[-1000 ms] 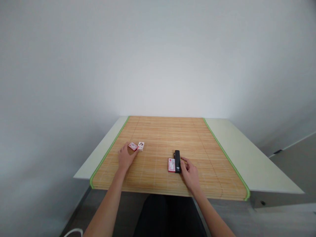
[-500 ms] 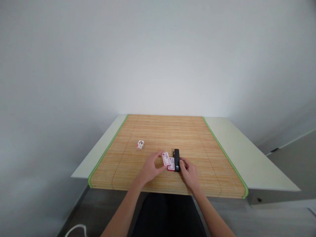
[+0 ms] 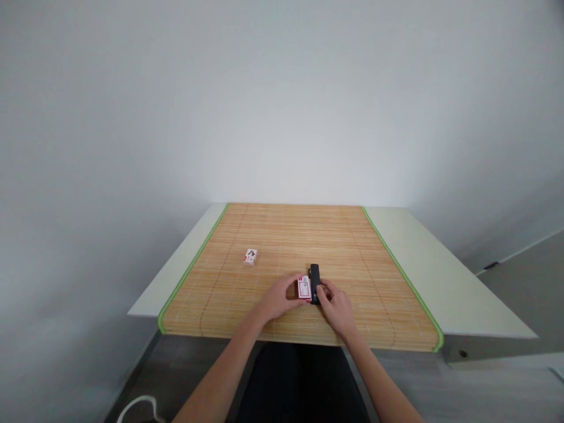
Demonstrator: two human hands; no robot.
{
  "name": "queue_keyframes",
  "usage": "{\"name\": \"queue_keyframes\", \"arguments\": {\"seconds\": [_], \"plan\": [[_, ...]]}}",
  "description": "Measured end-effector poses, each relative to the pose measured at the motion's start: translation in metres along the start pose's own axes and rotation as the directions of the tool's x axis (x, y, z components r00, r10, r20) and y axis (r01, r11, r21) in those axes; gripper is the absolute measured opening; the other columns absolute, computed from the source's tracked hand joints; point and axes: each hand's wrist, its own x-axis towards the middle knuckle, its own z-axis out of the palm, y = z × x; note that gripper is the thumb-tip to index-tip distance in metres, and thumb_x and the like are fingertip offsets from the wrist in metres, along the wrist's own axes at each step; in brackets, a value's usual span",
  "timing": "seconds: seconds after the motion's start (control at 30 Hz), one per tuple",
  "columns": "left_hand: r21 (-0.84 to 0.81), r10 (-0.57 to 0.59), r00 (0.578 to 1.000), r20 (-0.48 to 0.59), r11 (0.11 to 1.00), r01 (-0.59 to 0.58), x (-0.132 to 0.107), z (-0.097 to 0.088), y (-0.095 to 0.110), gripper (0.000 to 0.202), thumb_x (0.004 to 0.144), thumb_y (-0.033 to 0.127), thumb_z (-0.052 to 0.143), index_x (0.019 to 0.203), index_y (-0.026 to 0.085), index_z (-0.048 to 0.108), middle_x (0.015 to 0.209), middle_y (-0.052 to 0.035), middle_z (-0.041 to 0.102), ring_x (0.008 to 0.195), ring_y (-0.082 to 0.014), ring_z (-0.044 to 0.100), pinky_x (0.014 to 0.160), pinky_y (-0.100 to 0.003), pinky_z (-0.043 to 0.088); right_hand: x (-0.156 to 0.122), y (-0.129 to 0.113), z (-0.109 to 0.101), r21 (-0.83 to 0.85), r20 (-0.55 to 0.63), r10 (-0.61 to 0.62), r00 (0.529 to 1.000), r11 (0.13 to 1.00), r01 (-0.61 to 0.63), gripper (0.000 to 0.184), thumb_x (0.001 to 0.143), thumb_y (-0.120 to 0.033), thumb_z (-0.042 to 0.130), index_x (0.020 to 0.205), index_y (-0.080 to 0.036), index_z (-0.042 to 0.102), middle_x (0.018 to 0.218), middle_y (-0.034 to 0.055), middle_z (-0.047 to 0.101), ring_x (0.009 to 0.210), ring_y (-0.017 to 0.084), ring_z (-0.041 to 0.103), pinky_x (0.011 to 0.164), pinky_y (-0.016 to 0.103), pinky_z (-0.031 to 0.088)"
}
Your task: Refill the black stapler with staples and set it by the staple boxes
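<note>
My left hand [image 3: 280, 298] pinches a small white box with red edges [image 3: 304, 288] between thumb and fingers. That box sits over a second similar box, of which only a red edge shows beneath it. Right beside them on the mat lies a black stapler [image 3: 314, 282], its long side running away from me. My right hand [image 3: 337, 306] is closed at the stapler's near right end, with the thumb against it.
Farther left on the bamboo mat [image 3: 299, 235] is another small white-and-red box [image 3: 251, 257] with a dark picture on top. The mat has green edging and covers a white table [image 3: 423, 264] that stands against a wall.
My left hand has moved right, bringing its box from a tilted position to lie over the other box against the stapler. My right thumb has shifted slightly left on the stapler.
</note>
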Motion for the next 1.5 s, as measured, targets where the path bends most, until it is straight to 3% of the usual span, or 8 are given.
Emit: {"name": "queue_keyframes", "arguments": {"seconds": [0.67,0.87,0.93,1.0,1.07,1.13,1.3,1.5], "plan": [[0.034,-0.044,0.996,-0.077,0.998,0.047,-0.014,0.012,0.0,0.093,0.076,0.041,0.085,0.157,0.034,0.039,0.158,-0.0082,0.046,0.144,-0.0307,0.045,0.122,-0.051,0.034,-0.001,-0.001,0.0,-0.018,0.014,-0.004,1.0,1.0,0.004,0.048,0.097,-0.053,0.046,0.118,-0.021,0.074,0.067,0.0022,0.07,0.063,0.021,0.065,0.063,0.029,0.044],[0.02,-0.063,0.986,-0.152,0.998,0.066,-0.024,0.003,-0.005,0.095,0.075,0.046,0.085,0.156,0.032,0.037,0.148,-0.0093,0.055,0.127,-0.0282,0.059,0.114,-0.05,0.044,-0.003,-0.002,-0.001,0.063,0.003,0.006,1.0,0.998,-0.006,0.049,0.098,-0.053,0.046,0.129,-0.021,0.066,0.062,-0.001,0.065,0.059,0.02,0.06,0.06,0.028,0.041],[0.058,-0.065,0.951,-0.304,0.995,0.086,-0.026,-0.016,-0.016,0.064,0.089,0.046,0.071,0.146,0.03,0.049,0.14,-0.0086,0.059,0.121,-0.0254,0.062,0.11,-0.048,0.047,-0.003,0.0,0.0,0.088,-0.015,0.023,1.0,0.996,-0.021,0.05,0.099,-0.053,0.044,0.131,-0.02,0.064,0.061,-0.001,0.064,0.058,0.02,0.058,0.059,0.028,0.041],[0.137,-0.054,0.852,-0.52,0.98,0.146,-0.025,-0.042,-0.033,0.042,0.095,0.044,0.062,0.132,0.025,0.059,0.13,-0.0095,0.063,0.122,-0.0263,0.06,0.11,-0.049,0.046,-0.004,0.001,0.0,0.107,-0.029,0.037,0.999,0.994,-0.034,0.051,0.1,-0.054,0.043,0.132,-0.019,0.063,0.062,-0.0009,0.064,0.057,0.02,0.057,0.059,0.028,0.04],[0.193,-0.028,0.715,-0.698,0.955,0.226,-0.018,-0.07,-0.051,0.041,0.093,0.043,0.063,0.128,0.022,0.06,0.132,-0.0118,0.061,0.13,-0.0293,0.054,0.114,-0.052,0.042,-0.004,0.0,0.0,0.122,-0.031,0.037,0.999,0.992,-0.033,0.051,0.099,-0.053,0.043,0.131,-0.019,0.062,0.063,-0.0007,0.064,0.057,0.019,0.056,0.059,0.028,0.041],[0.15,-0.056,0.657,-0.751,0.956,0.254,-0.008,-0.094,-0.068,0.046,0.093,0.042,0.063,0.134,0.021,0.056,0.139,-0.0126,0.059,0.134,-0.0286,0.052,0.116,-0.052,0.041,-0.004,-0.001,0.0,0.133,-0.034,0.028,0.999,0.991,-0.023,0.05,0.099,-0.053,0.043,0.13,-0.019,0.063,0.063,-0.0007,0.064,0.058,0.019,0.056,0.059,0.028,0.041],[-0.041,-0.207,0.758,-0.619,0.972,0.232,0.016,-0.106,-0.086,0.051,0.093,0.043,0.061,0.138,0.019,0.057,0.14,-0.0125,0.064,0.131,-0.0266,0.058,0.116,-0.05,0.042,-0.003,-0.004,-0.002,0.176,-0.081,0.016,0.997,0.984,-0.001,0.049,0.1,-0.053,0.042,0.127,-0.018,0.064,0.073,0.0014,0.066,0.066,0.02,0.06,0.065,0.029,0.045],[-0.103,-0.207,0.844,-0.494,0.978,0.18,0.03,-0.05,-0.075,0.054,0.092,0.045,0.063,0.14,0.02,0.059,0.144,-0.0112,0.062,0.134,-0.0251,0.058,0.117,-0.047,0.042,-0.003,-0.005,-0.001,0.222,-0.077,0.014,0.997,0.975,0.004,0.05,0.1,-0.052,0.041,0.128,-0.017,0.063,0.086,0.0048,0.07,0.076,0.021,0.064,0.072,0.03,0.049]]}}
